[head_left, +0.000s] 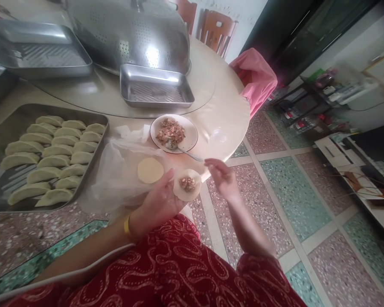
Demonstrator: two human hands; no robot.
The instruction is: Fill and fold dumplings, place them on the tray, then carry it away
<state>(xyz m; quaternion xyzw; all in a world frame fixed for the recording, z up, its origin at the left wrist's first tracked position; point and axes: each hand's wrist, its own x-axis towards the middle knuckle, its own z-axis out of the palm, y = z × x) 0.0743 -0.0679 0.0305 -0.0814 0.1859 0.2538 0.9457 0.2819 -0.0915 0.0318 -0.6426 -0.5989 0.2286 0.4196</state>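
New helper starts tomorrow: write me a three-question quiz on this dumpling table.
1. True or false: the left hand holds a dumpling wrapper with filling on it.
2. Where does the spoon rest? A) in the empty steel tray B) on the plate of filling C) in the right hand
3. What lies in rows on the tray at the left?

Key: 1 true. 2 B; its bowl sits on the plate's edge, the handle pointing toward the right hand. 3 Folded dumplings.
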